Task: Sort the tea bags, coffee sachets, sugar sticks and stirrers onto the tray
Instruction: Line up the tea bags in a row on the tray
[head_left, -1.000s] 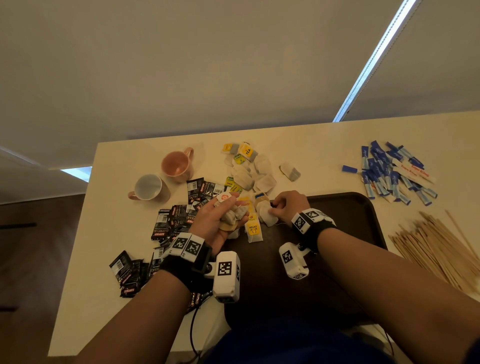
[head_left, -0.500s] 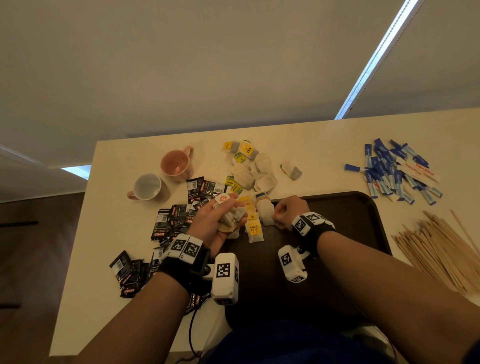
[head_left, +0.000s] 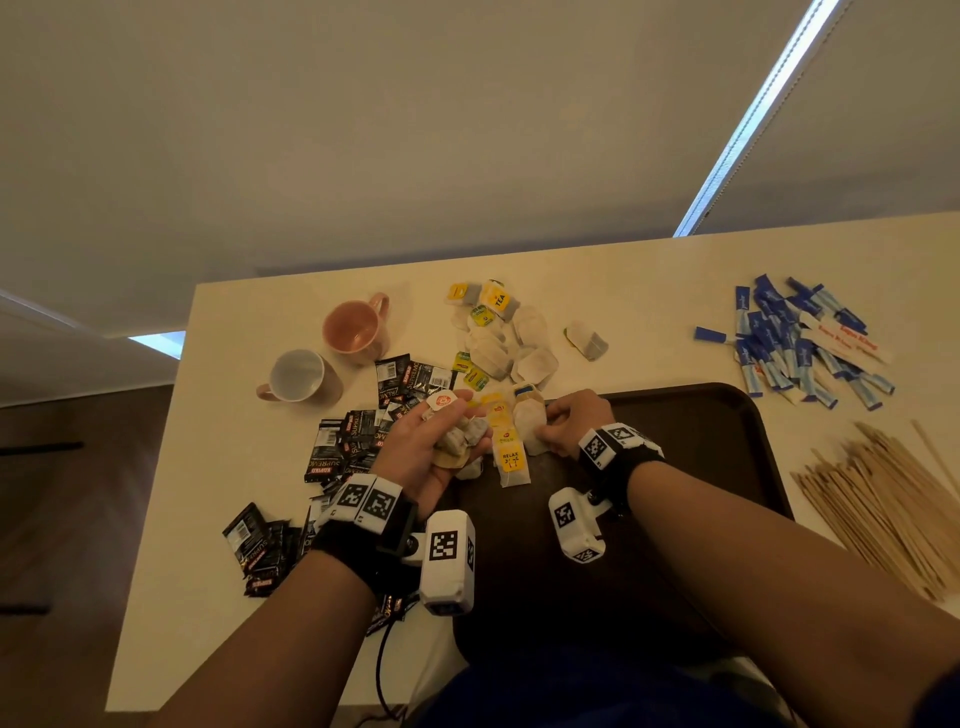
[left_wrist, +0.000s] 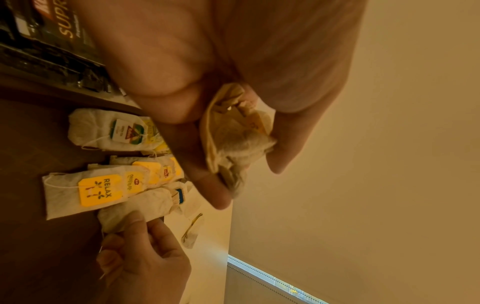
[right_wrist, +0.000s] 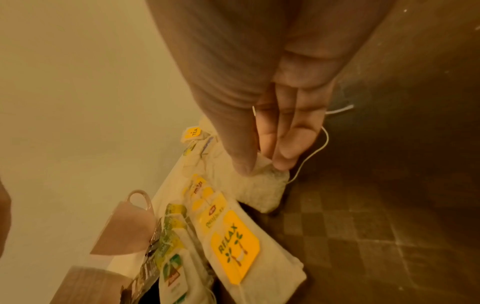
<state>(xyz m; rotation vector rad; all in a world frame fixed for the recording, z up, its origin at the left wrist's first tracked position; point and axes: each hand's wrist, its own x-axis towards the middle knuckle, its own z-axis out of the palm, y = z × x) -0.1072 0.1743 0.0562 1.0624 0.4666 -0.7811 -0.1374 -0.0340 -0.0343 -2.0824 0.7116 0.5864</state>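
My left hand (head_left: 436, 441) is palm up over the dark brown tray's (head_left: 727, 467) left edge and grips a bunch of tea bags (head_left: 460, 439) (left_wrist: 233, 142). My right hand (head_left: 563, 426) pinches a white tea bag (head_left: 530, 423) (right_wrist: 265, 189) at the tray's far left corner. Beside it on the tray lies a row of tea bags, the nearest with a yellow RELAX tag (head_left: 511, 460) (left_wrist: 100, 190) (right_wrist: 236, 244). More tea bags (head_left: 498, 338) lie piled on the table behind.
Black coffee sachets (head_left: 358, 441) are scattered left of the tray. A pink mug (head_left: 356, 327) and a white mug (head_left: 296, 376) stand at the far left. Blue sugar sticks (head_left: 795, 343) lie at the far right, wooden stirrers (head_left: 883, 499) right of the tray.
My right hand has shifted slightly with the white tea bag at the tray's corner. My left hand keeps its bunch of tea bags in about the same place.
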